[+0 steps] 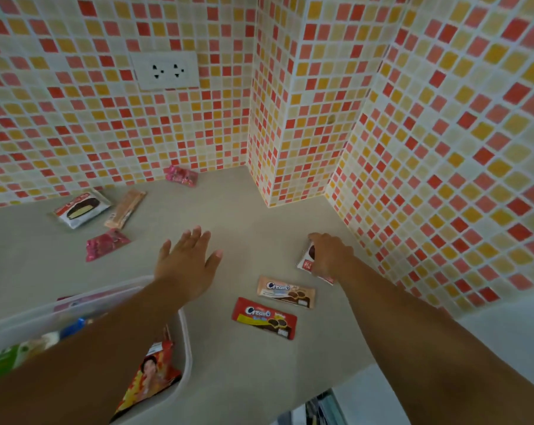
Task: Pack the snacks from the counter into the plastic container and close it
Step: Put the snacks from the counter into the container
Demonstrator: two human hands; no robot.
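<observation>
The right hand (327, 256) has its grip clamped on a small white-and-red pie packet (309, 256) near the tiled wall; the left hand (186, 265) hovers with fingers apart above the grey tabletop (244, 210). Packing is midway: next, carry the packet into the clear plastic container (186, 357) at lower left.

Bare table (247, 216) opens at the centre, running toward 12 o'clock up to the tiled corner pillar (278, 124). The left hand (187, 262) hovers flat over this gap. At 10 o'clock a choco pie pack (81, 210), wafer bar (125, 208) and pink wrapper (106, 244) crowd the way. At 4 o'clock two Cream-O packs (285, 292) lie close together. The tiled wall (443, 167) closes 3 o'clock; the plastic container (186, 348) blocks 7 o'clock.
</observation>
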